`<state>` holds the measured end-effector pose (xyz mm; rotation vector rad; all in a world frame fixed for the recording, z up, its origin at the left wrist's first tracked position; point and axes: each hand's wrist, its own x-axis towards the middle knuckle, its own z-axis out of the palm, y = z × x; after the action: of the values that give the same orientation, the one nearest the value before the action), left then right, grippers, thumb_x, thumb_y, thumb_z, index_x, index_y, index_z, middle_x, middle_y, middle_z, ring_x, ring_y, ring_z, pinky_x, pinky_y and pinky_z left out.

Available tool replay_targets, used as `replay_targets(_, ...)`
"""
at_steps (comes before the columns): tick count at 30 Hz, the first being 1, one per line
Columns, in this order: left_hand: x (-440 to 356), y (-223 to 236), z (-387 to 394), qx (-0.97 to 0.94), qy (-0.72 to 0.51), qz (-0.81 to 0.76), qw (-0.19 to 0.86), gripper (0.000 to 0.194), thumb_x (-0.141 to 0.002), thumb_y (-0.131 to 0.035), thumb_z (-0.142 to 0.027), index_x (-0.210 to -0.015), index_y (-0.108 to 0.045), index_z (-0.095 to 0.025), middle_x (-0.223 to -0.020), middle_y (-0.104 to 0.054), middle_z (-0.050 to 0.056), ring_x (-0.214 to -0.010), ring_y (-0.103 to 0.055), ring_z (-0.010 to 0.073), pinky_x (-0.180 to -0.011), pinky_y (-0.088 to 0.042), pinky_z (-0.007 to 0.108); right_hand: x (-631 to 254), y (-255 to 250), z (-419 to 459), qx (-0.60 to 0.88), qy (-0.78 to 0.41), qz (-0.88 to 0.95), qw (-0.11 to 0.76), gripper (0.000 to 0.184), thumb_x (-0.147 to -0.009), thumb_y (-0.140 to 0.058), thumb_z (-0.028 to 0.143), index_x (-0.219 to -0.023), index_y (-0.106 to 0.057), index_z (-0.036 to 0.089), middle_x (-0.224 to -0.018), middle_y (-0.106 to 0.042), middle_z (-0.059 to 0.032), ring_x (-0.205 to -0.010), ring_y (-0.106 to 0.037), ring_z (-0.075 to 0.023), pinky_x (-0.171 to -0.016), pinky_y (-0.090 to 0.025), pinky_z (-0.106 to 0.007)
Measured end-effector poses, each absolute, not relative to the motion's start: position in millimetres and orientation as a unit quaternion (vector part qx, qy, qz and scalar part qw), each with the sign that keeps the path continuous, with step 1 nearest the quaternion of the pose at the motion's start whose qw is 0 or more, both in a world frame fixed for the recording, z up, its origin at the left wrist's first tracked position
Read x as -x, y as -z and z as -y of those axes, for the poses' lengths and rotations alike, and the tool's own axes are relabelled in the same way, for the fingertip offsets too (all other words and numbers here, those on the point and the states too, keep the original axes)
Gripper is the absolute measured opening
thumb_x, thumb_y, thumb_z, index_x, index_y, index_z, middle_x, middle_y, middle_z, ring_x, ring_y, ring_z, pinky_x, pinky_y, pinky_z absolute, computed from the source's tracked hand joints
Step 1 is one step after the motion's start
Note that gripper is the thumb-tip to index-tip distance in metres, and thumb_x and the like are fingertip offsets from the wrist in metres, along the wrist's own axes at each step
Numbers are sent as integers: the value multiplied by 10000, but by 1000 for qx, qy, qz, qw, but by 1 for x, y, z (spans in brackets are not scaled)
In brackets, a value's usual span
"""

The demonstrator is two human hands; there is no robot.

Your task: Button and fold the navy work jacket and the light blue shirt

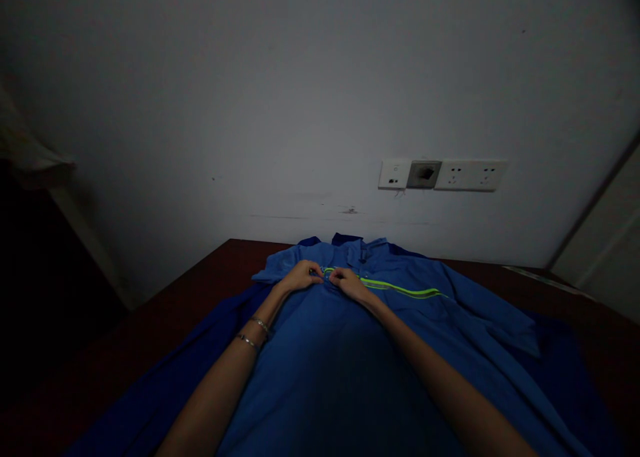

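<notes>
A light blue shirt with a yellow-green stripe across the chest lies spread out, its collar towards the wall. Beneath it, a darker blue garment shows at both sides. My left hand and my right hand meet at the shirt's front, just below the collar. Fingers of both hands are pinched on the shirt front by the stripe's left part. Any button between the fingertips is too small to make out. Two bracelets are on my left wrist, and a ring is on that hand.
The shirt rests on a dark red-brown table pushed against a pale wall. Wall sockets sit above the table, right of centre. A dark piece of furniture stands at the left, with cloth on top.
</notes>
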<state>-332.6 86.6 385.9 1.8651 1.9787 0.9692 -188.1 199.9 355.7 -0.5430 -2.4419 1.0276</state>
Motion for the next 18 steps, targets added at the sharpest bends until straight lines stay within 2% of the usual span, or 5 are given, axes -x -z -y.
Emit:
replay_targets(6, 340, -388, -83, -629, -327, -682, 178, 265, -688, -637, -344, -829, -687, -125, -796, -668, 39, -759, -575, 160, -686, -411, 224, 183, -363, -200, 157, -352, 881, 275, 157, -747, -522, 281, -747, -627, 165, -788, -636, -39, -766, -560, -167, -732, -410, -281)
replay_targets(9, 347, -393, -76, -629, -309, -679, 218, 404, -803, -470, -464, -934, -668, -137, -893, -670, 45, -814, -579, 166, -714, -414, 230, 178, -373, -202, 143, -363, 863, 322, 186, -738, -539, 319, -781, -615, 155, -776, -623, -47, -731, -559, -159, -707, -421, -273)
replay_targets(12, 351, -393, -72, -631, -244, -708, 204, 505, -860, -321, -510, -1040, -628, -151, -1050, -638, 66, -953, -559, 182, -840, -390, 257, 173, -383, -206, 148, -372, 841, 364, 198, -757, -498, 326, -782, -598, 157, -749, -612, -39, -714, -555, -157, -694, -422, -272)
replay_targets(15, 351, -388, -71, -630, -146, -742, 177, 563, -860, -283, -550, -1233, -498, -187, -1307, -467, 80, -1205, -400, 226, -1015, -244, 351, 168, -388, -210, 157, -361, 832, 391, 214, -773, -455, 328, -766, -589, 161, -746, -611, -38, -718, -554, -162, -698, -420, -278)
replay_targets(18, 351, -383, -70, -625, -70, -762, 155, 620, -841, -290, -588, -1346, -337, -233, -1428, -274, 63, -1322, -195, 257, -1059, -76, 470, 163, -393, -210, 158, -357, 824, 411, 226, -783, -441, 333, -786, -587, 160, -767, -616, -42, -730, -560, -162, -702, -423, -276)
